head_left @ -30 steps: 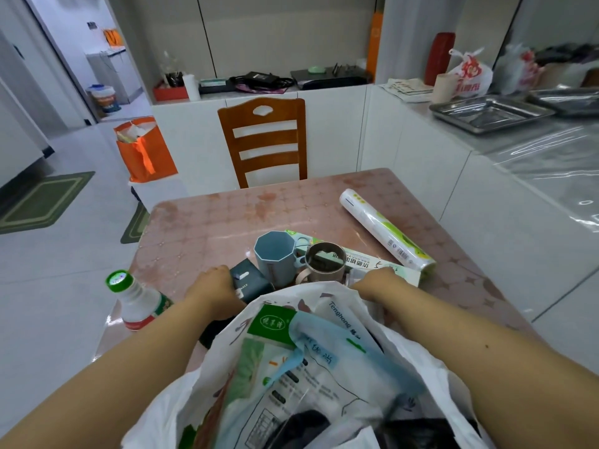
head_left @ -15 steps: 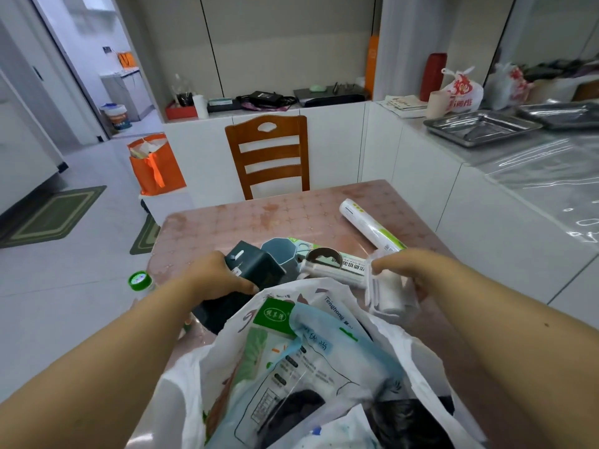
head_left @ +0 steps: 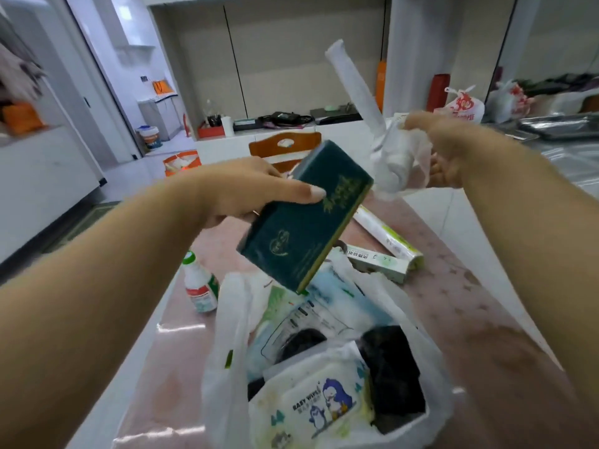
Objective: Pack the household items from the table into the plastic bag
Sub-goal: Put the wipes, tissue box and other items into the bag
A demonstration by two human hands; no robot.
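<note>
My left hand (head_left: 256, 192) grips a dark green box (head_left: 304, 218) and holds it tilted in the air above the open white plastic bag (head_left: 227, 345). My right hand (head_left: 444, 147) holds a white lint roller (head_left: 379, 137) in clear wrap, raised high with its handle pointing up. Inside the bag lie a baby wipes pack (head_left: 317, 403), printed pouches and a black item (head_left: 389, 374). On the pink table (head_left: 453, 299) remain a small white bottle with a green cap (head_left: 199, 286), a long white-green box (head_left: 376, 264) and a wrapped roll (head_left: 389, 236).
A wooden chair (head_left: 285, 145) stands behind the table. A white counter with metal trays (head_left: 557, 129) and tied bags runs along the right. An orange bag (head_left: 181, 162) sits on the floor to the left.
Both hands have lifted off the table: the left raised the dark green box over the bag, the right raised the lint roller high. The view has tilted down onto the bag.
</note>
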